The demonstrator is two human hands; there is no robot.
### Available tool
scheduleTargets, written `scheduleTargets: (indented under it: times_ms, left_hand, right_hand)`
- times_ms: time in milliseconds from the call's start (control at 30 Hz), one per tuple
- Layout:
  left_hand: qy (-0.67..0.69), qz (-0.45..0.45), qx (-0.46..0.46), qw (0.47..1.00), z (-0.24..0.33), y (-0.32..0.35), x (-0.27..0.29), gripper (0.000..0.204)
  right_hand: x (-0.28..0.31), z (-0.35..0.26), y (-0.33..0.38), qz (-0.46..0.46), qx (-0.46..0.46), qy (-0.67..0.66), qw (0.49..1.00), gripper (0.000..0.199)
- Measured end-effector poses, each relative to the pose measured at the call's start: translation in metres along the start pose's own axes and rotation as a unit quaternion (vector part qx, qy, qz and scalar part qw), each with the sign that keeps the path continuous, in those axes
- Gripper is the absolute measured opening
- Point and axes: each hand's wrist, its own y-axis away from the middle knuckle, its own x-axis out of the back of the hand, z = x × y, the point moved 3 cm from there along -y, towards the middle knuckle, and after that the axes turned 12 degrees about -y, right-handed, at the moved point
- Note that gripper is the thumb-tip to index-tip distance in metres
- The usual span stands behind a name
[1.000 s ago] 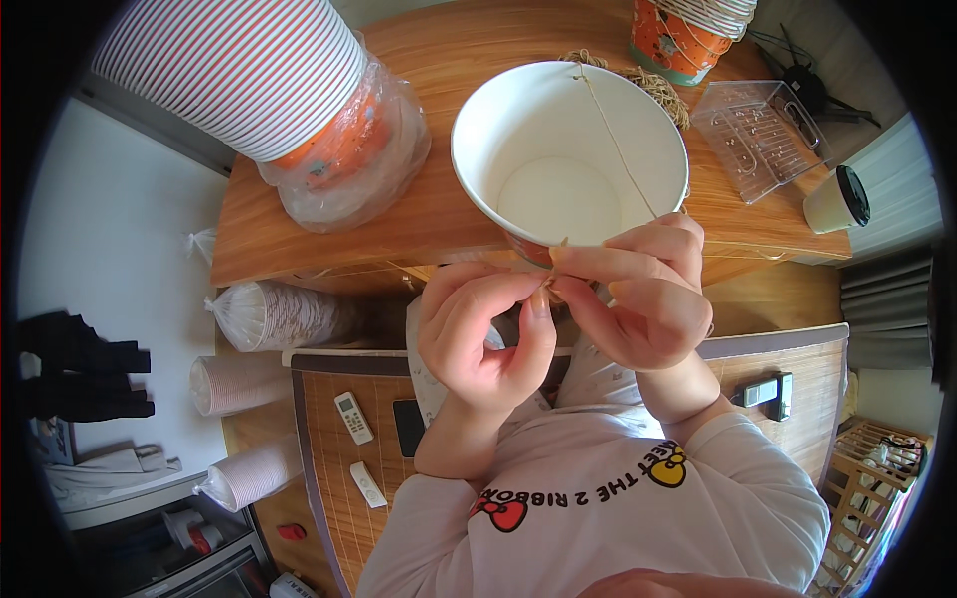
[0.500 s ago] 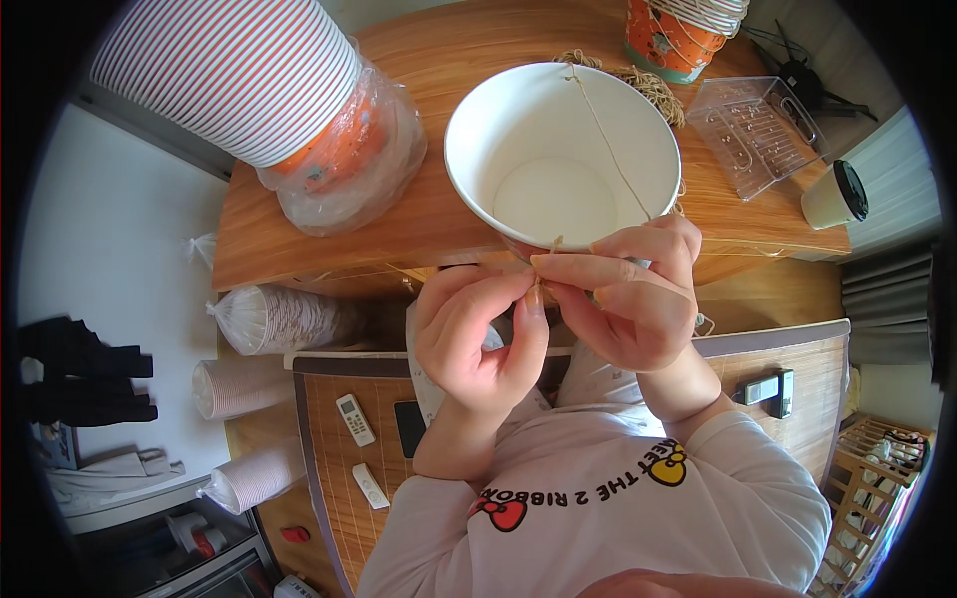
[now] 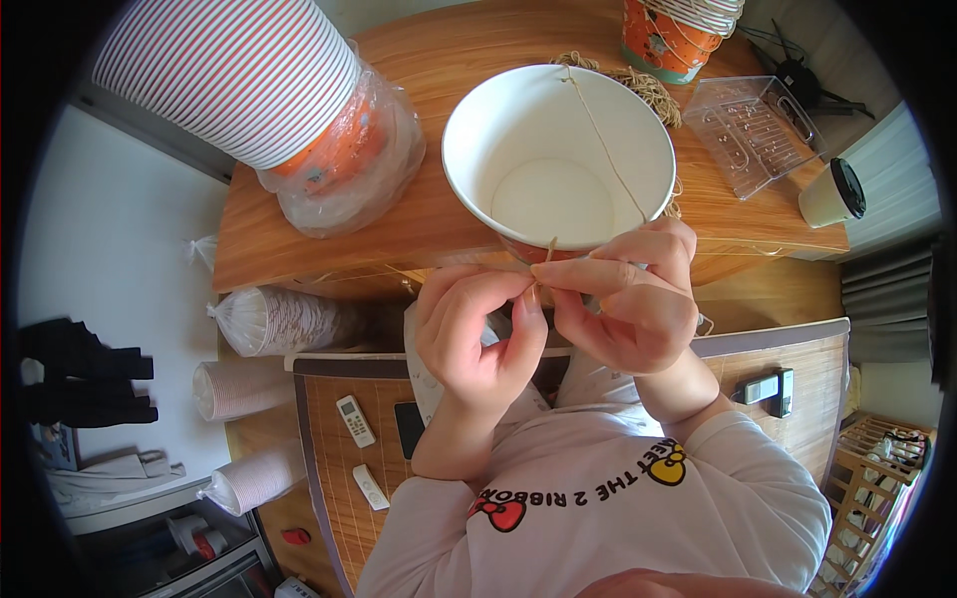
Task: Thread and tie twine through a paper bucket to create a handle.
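We cannot see the lower wall of the paper bowl (image 3: 558, 149), because both hands cover it, and the far end of the twine (image 3: 603, 149) disappears behind the rim at the back. The knot or the end of the twine between the fingertips is too small to make out well; only a short tip stands up just in front of the bowl. The stack of striped cups (image 3: 234, 75) is cut off by the upper edge of the picture.

The bowl is large, round and white inside, with an orange-red outside that shows only a little under the rim. The twine is thin and light brown and runs across the open mouth of the bowl, from the back rim to the front rim. The bowl stands on the wooden tabletop (image 3: 439, 214), very near its front edge.

Our left hand (image 3: 474, 334) and right hand (image 3: 628, 299) meet just in front of the bowl. The fingers (image 3: 498, 289) of each hand are pressed together, pinching the twine.

To the left of the bowl lies a clear plastic bag (image 3: 349, 169); to its right stands a clear plastic tray (image 3: 758, 130). Between the bowl and these things there is bare wood.
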Motion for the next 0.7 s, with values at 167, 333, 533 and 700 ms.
scheduleTargets:
  times_ms: [167,333,533,700]
  left_hand:
    - [0.024,-0.002,0.028,0.999,-0.0021,0.0027,-0.0012,0.014]
    - [0.016,0.010,0.029,0.999,-0.0017,0.0043,-0.0011,0.014]
    - [0.015,0.011,0.027,0.999,0.0008,0.0066,0.0000,0.015]
    - [0.003,0.001,0.018,1.000,0.0021,0.0081,-0.0007,0.016]
  right_hand:
    - [0.0013,-0.0034,-0.0041,-0.052,-0.031,0.016,0.998,0.047]
    - [0.0032,-0.0044,-0.0052,-0.052,-0.026,-0.002,0.998,0.048]
    - [0.0038,-0.0034,-0.0028,-0.045,-0.026,-0.001,0.999,0.048]
    - [0.0039,0.0010,0.0027,0.022,-0.020,-0.005,1.000,0.024]
